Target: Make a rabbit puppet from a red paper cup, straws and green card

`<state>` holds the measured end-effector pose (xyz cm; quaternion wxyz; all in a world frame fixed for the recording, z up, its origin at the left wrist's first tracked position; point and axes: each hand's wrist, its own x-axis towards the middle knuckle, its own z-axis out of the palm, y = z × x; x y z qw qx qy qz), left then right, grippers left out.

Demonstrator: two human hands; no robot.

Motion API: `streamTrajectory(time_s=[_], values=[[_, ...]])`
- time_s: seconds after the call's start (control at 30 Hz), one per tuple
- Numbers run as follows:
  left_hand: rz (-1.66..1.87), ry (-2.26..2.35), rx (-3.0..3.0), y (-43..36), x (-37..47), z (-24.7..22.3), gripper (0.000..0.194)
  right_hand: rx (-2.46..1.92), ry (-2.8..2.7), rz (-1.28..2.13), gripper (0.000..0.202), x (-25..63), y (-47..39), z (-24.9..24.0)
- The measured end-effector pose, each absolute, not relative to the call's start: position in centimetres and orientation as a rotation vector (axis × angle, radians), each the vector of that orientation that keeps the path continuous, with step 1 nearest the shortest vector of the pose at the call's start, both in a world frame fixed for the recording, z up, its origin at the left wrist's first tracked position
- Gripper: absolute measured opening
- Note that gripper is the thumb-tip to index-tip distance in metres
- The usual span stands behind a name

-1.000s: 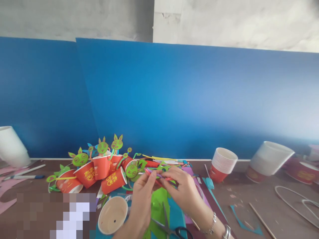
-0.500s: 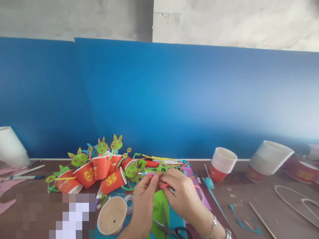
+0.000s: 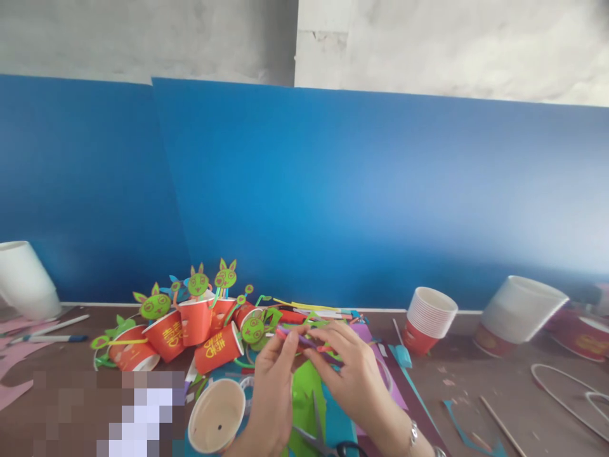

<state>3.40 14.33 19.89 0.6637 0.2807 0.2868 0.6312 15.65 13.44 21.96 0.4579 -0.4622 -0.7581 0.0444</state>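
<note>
My left hand (image 3: 273, 384) and my right hand (image 3: 349, 365) meet above the worktop, fingertips pinched on slim plastic drinking straws. A purple straw (image 3: 307, 342) runs between the two hands, and a red one (image 3: 324, 348) shows at my right fingers; the grip partly hides both. Beneath the hands lie green paper (image 3: 302, 393) and black-handled scissors (image 3: 316, 438), blades apart. Left of my left wrist stands a paper cup (image 3: 216, 412) with a small hole in its bottom. A roll of clear tape (image 3: 248, 388) is partly covered by my left hand.
Several red cups (image 3: 164, 333) with green animal faces crowd the left. On the right are a stack of paper cups (image 3: 431, 314), a wrapped cup stack (image 3: 521, 311), a thin stick (image 3: 502, 425) and blue paper scraps (image 3: 464, 428). A blue panel (image 3: 333, 190) closes the back.
My right fingers have loosened and spread somewhat, and the purple straw now shows more clearly between my hands. The whole view has shifted slightly.
</note>
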Motion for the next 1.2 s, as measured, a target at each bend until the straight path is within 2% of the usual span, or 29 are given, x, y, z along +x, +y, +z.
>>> streamTrajectory(time_s=[0.13, 0.5, 1.03, 1.2], values=[[1.461, 0.658, 0.595, 14.7, 3.0, 20.5, 0.031, -1.202, -1.886, 0.072, 0.009, 16.1, 13.4, 22.3], [1.386, 0.650, 0.669, 14.7, 3.2, 20.1, 0.029, -1.129, -1.948, -0.012, 0.016, 16.1, 13.5, 22.1], [1.431, 0.621, 0.621, 14.2, 3.9, 19.1, 0.029, -1.072, -1.803, 0.063, 0.019, 14.8, 13.4, 20.7], [1.450, 0.649, 0.636, 14.7, 3.6, 19.5, 0.029, -1.159, -1.896, 0.005, 0.012, 15.5, 13.5, 21.5]])
